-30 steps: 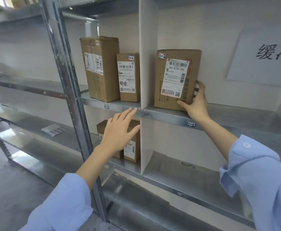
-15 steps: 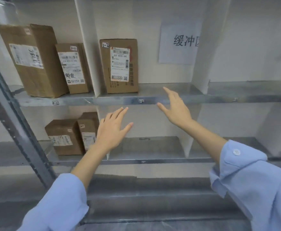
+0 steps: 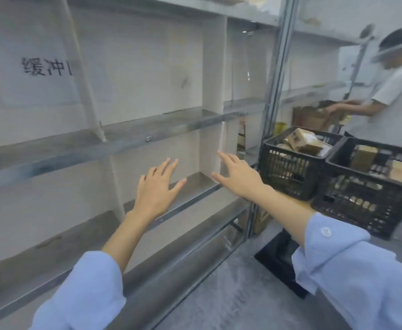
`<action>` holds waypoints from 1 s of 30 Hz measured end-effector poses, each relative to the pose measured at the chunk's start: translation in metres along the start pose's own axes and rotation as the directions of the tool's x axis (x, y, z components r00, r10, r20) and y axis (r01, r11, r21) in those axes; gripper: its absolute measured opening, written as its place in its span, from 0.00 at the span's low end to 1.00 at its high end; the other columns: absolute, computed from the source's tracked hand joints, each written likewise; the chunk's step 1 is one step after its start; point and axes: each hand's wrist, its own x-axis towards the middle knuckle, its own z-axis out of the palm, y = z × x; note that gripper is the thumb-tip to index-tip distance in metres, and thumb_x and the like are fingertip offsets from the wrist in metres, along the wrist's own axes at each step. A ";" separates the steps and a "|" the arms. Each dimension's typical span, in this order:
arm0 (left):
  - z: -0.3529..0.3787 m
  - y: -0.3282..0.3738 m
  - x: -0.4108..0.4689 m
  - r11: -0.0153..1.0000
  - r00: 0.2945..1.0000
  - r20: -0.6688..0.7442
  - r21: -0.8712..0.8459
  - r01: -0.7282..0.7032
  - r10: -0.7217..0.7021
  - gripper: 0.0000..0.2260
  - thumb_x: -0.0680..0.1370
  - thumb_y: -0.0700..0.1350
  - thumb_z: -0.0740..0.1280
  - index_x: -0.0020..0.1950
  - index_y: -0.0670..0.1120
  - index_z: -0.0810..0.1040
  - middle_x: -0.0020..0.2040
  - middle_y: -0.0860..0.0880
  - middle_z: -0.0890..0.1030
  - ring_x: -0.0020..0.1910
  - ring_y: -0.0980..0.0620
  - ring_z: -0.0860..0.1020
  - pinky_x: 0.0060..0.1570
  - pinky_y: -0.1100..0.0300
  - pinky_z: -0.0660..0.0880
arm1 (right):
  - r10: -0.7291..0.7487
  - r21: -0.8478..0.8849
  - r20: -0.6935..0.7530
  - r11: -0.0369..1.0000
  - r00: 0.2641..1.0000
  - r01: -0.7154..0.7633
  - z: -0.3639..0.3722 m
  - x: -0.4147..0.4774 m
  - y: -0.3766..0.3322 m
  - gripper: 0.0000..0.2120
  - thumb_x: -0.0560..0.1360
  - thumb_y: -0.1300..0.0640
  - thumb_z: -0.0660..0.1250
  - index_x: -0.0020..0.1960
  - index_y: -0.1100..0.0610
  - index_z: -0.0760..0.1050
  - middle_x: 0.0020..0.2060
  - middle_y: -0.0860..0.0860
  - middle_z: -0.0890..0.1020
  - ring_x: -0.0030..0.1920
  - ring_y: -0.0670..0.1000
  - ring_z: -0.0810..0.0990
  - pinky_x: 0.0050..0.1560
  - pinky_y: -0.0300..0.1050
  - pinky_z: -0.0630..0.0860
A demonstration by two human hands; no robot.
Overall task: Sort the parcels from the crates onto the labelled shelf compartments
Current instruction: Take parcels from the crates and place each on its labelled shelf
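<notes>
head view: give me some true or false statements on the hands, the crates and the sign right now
1. The left hand grips a parcel. False: it is open and holds nothing.
2. The right hand is open, fingers spread, holding nothing. True.
3. The black crates at the right have no parcels in them. False: parcels lie in both.
4. The paper sign hangs above the crates. False: it is at the upper left, on the wall behind the shelf.
5. A second person stands at the far right. True.
</notes>
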 end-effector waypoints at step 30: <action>0.331 0.599 0.306 0.733 0.742 0.162 -0.390 -0.558 0.651 0.29 0.81 0.63 0.56 0.80 0.56 0.54 0.80 0.53 0.57 0.78 0.47 0.58 0.75 0.44 0.55 | 0.728 0.117 -0.137 0.685 0.672 -0.719 -0.109 -0.057 0.656 0.33 0.77 0.47 0.65 0.78 0.51 0.57 0.75 0.53 0.65 0.71 0.57 0.67 0.67 0.57 0.71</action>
